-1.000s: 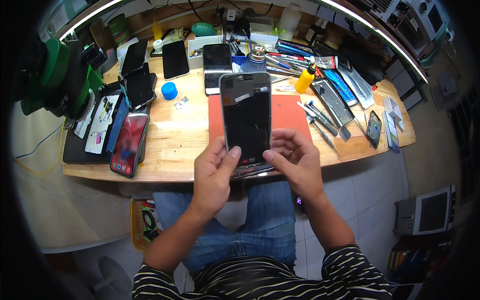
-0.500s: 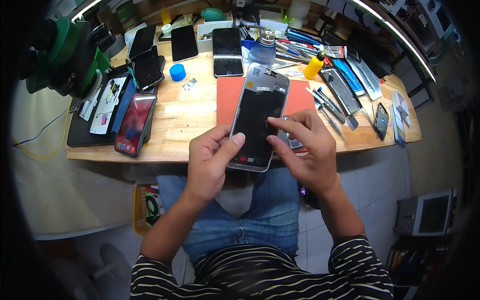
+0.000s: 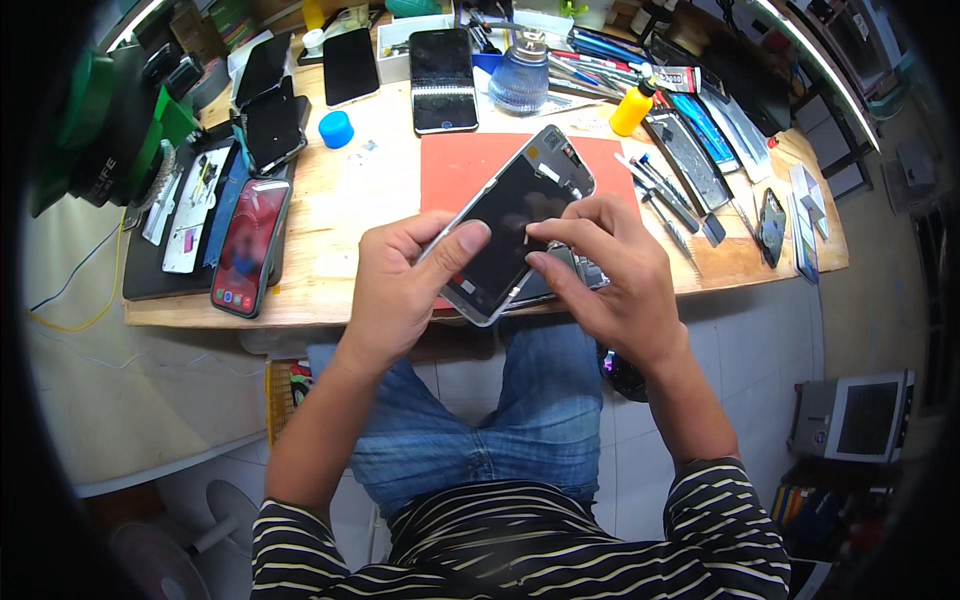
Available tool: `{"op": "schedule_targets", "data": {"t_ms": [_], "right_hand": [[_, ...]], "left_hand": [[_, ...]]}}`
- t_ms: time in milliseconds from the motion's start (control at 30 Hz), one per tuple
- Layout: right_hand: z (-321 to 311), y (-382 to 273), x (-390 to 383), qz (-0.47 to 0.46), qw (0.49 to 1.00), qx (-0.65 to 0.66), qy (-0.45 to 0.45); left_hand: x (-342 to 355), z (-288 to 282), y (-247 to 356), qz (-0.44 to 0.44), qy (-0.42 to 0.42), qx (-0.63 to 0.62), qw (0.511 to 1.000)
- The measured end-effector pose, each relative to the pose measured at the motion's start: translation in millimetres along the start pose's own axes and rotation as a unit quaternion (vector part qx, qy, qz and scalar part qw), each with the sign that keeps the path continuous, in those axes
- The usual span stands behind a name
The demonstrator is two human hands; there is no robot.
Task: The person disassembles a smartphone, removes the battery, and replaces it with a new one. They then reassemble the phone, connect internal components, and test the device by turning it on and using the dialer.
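Observation:
My left hand (image 3: 405,285) grips a phone screen assembly (image 3: 495,250) by its left side, thumb over the black face. It is tilted with its top to the right and has a silver rim and small stickers. My right hand (image 3: 620,285) is closed in a pinch at the screen's right part; whatever small thing lies between thumb and forefinger is too small to name. An opened phone body (image 3: 575,270) lies behind that hand at the desk's front edge, partly hidden. Behind both hands is an orange mat (image 3: 460,165).
The wooden desk (image 3: 335,230) holds several phones (image 3: 443,80), a blue cap (image 3: 336,128), a yellow bottle (image 3: 630,112), a glass jar (image 3: 518,85) and scattered tools (image 3: 660,200). A green microscope (image 3: 95,140) stands at left; a light bar (image 3: 830,80) arches over the back.
The screen has turned clockwise and tilted to the right. My left hand has moved left and up; my right hand has risen from the bottom corner to pinch at the screen's face.

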State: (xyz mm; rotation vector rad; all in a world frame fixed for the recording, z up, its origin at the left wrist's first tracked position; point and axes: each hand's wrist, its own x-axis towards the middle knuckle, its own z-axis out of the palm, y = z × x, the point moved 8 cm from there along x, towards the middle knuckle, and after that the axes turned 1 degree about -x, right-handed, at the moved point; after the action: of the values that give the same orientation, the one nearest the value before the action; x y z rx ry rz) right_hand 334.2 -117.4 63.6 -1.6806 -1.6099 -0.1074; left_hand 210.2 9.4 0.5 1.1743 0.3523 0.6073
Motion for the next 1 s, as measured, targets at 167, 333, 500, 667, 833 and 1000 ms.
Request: {"op": "schedule_targets", "data": {"t_ms": [167, 333, 500, 667, 833, 1000], "right_hand": [[3, 11, 1, 0.011, 1.000, 0.005, 0.001], [9, 19, 0, 0.003, 1.000, -0.005, -0.009], [11, 23, 0, -0.020, 1.000, -0.015, -0.014], [11, 30, -2, 0.006, 0.997, -0.045, -0.064], [13, 42, -5, 0.049, 0.997, 0.008, -0.060], [14, 45, -4, 0.065, 0.996, 0.032, -0.048]], "left_hand": [[10, 0, 5, 0.012, -0.013, 0.090, 0.996], [20, -2, -1, 0.006, -0.014, 0.088, 0.996], [26, -2, -5, 0.037, -0.001, 0.112, 0.993], [34, 1, -5, 0.059, 0.011, 0.143, 0.988], [43, 6, -5, 0.102, -0.008, 0.128, 0.986], [48, 2, -11, 0.097, 0.007, 0.094, 0.991]]}}
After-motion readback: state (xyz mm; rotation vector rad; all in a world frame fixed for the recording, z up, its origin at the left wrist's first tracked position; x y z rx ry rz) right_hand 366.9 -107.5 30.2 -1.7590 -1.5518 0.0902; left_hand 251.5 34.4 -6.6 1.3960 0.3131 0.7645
